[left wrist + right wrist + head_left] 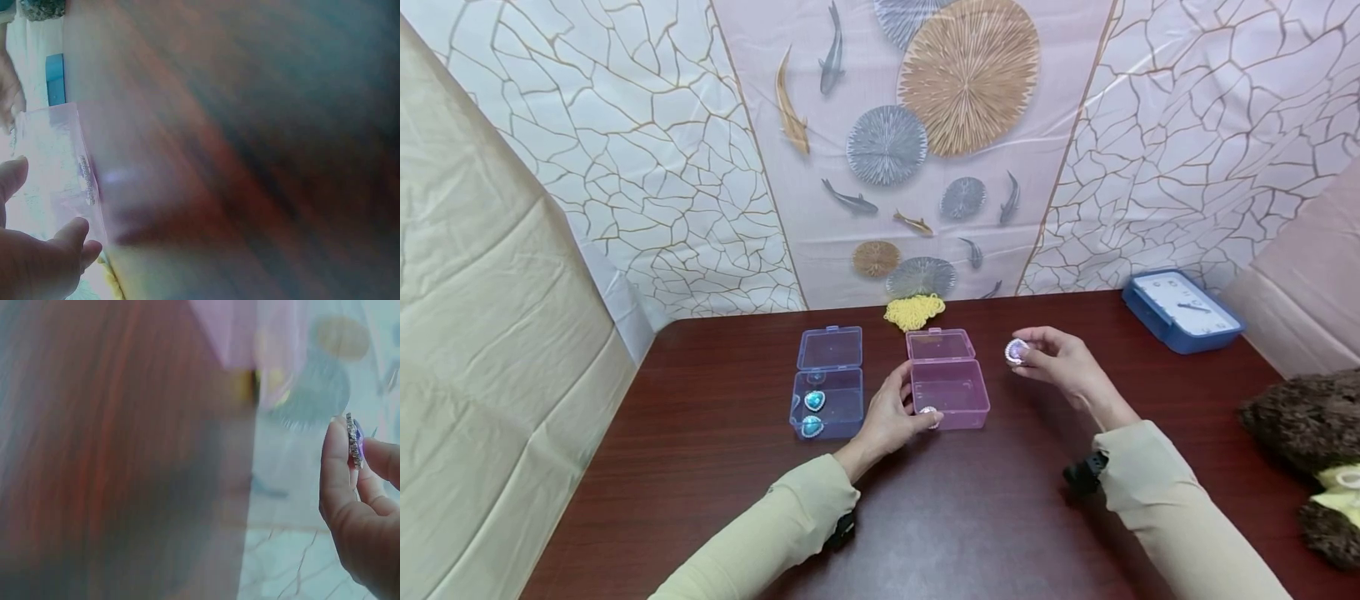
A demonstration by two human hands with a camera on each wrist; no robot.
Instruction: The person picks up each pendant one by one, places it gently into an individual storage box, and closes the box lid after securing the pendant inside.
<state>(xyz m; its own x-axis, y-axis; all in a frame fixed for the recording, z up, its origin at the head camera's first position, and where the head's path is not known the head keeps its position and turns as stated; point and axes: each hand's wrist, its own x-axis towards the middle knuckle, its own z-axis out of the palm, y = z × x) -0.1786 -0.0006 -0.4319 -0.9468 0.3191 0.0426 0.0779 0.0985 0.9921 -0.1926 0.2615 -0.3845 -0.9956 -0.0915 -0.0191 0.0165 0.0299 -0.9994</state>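
A pink clear plastic box (pixel 951 419) stands with its lid tipped back. My left hand (pixel 887 417) holds its left front corner, fingers at the left wall and thumb over the front; in the left wrist view this hand (pixel 40 250) is partly cut off. A round gem with a beaded silver rim (pixel 929 414) lies at that corner inside the box, partly hidden by the thumb. To the right of the box and above the table, my right hand (pixel 1063 362) pinches a purple gem with a silver rim (pixel 1017 352) between thumb and fingers, seen edge-on in the right wrist view.
Left of the pink box, a blue clear box (pixel 848 408) with its lid back contains turquoise gems (pixel 814 401). A yellow bundle (pixel 914 312) lies behind the pink box. At the back right stands a blue-framed clock (pixel 1187 312); a brown furry toy (pixel 1303 425) sits at the right edge.
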